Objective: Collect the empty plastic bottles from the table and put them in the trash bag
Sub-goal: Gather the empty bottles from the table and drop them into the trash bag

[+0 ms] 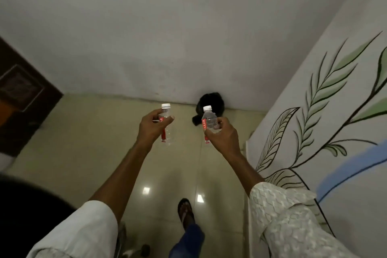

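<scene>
My left hand [151, 126] grips a clear plastic bottle [167, 132] with a white cap and a red label, held upright in front of me. My right hand [223, 137] grips a second, similar bottle [209, 119], also upright. Both bottles look empty. Beyond them, on the floor against the far wall, sits a black trash bag [217, 99], partly hidden behind the right bottle. Both hands are well short of the bag. No table is in view.
A glossy tiled floor [104, 142] stretches ahead. A white wall with painted leaves [324, 100] runs along the right. A dark wooden door [18, 94] is at the left. My sandalled foot [186, 213] steps forward below.
</scene>
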